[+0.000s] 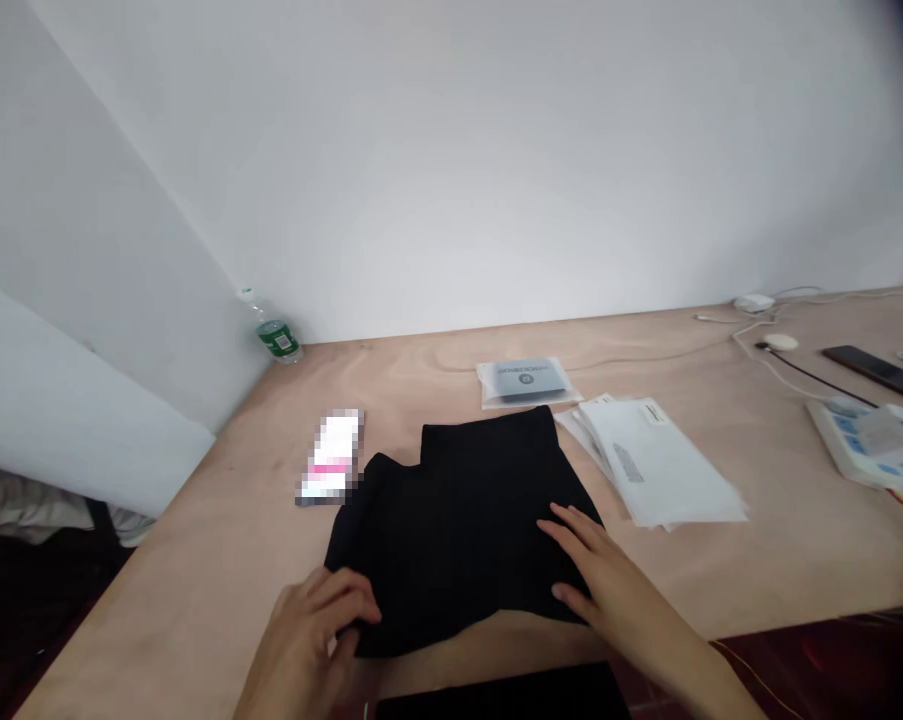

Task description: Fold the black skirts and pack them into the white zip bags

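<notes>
A black garment (466,520), partly folded over on its left, lies spread on the wooden table in front of me. Its exact kind does not show. My left hand (323,620) is at its lower left edge, with fingers curled and closed on the cloth. On the right side of the garment rests my right hand (590,570), open, fingers spread across the fabric. Just behind the cloth is a flat grey packet in a clear plastic sleeve (530,382). A stack of white plastic bags (646,465) lies close to the garment's right edge.
A phone (332,455) with a blurred screen lies left of the garment. A water bottle (277,335) stands in the back left corner. Towards the right are a dark phone (882,373), a power strip (860,445) and cables. A black object (503,695) sits below the table's front edge.
</notes>
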